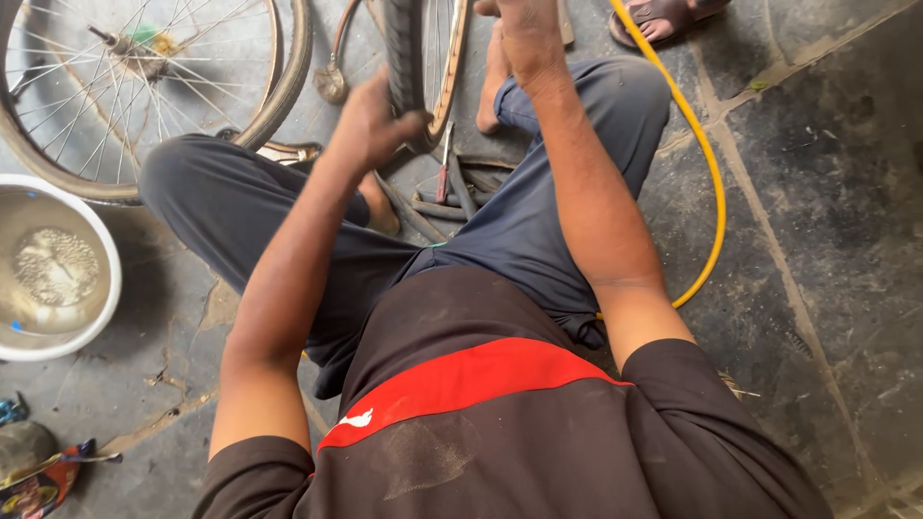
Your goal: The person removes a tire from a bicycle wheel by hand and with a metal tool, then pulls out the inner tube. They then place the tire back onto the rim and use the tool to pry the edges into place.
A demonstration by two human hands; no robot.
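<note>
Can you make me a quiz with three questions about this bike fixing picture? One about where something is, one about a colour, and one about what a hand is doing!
1. Where is the white basin?
A. On the floor at the left edge of the picture
B. On the person's lap
C. Hanging on the wheel

2. What colour is the hose on the floor?
A. Green
B. Yellow
C. Blue

3. What is the left hand doing?
A. Lying flat on the floor
B. Dipping in the basin
C. Gripping the black tyre on its rim

Answers:
1 A: the white basin sits on the stone floor at the left edge, with water in it.
2 B: the hose curving past the person's right arm is yellow.
3 C: the left hand curls round the black tyre in front of the knees.
</note>
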